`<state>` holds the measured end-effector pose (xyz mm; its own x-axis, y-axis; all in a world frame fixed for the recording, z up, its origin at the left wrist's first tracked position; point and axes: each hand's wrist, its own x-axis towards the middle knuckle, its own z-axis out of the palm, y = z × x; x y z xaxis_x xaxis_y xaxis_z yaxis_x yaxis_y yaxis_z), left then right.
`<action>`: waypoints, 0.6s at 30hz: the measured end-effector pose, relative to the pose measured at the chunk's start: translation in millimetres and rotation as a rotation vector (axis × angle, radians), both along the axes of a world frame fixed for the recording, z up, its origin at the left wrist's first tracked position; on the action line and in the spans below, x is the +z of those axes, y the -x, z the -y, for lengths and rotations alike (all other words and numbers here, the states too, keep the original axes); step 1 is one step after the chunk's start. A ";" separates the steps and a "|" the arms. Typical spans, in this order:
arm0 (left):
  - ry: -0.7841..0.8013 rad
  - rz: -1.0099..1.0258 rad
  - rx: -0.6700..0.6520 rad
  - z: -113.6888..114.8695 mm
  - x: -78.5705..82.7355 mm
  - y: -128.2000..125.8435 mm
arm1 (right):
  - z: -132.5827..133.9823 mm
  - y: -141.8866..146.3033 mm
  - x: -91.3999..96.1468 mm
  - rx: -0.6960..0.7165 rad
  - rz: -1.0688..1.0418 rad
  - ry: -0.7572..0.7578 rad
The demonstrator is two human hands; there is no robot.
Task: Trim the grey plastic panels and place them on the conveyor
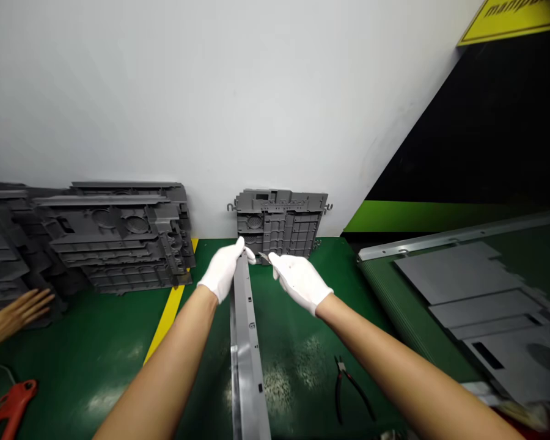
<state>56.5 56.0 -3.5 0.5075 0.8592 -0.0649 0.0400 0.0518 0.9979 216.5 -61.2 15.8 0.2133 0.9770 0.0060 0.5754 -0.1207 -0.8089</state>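
Observation:
My left hand [227,266], in a white glove, is closed around the far end of a long, narrow grey part [252,342]. That part runs towards me and has small holes along its upper face. My right hand [300,281], also gloved in white, is closed on a small knife [264,258]. Only the pointed blade shows, close to the far end of the long part; whether it touches cannot be told. Behind both hands, a grey ribbed plastic panel [284,226] leans against the wall.
More grey panels [132,238] lean at left, beside a co-worker's bare hand [22,315]. Red-handled pliers [16,403] lie near that hand. Black-handled cutters [343,373] rest on the green table [297,373]. At right, a conveyor [389,305] carries a flat grey panel [458,275].

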 end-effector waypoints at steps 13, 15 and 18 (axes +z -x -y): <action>-0.070 -0.617 -0.216 104.8 59.7 141.9 | -31.5 44.2 -10.3 -0.099 -0.498 0.300; -0.085 -0.722 -0.161 75.3 81.0 231.3 | -31.1 53.4 -15.5 -0.111 -0.644 0.370; -0.132 -1.138 0.084 51.7 88.1 323.4 | -17.6 64.8 -24.3 -0.041 -0.859 0.383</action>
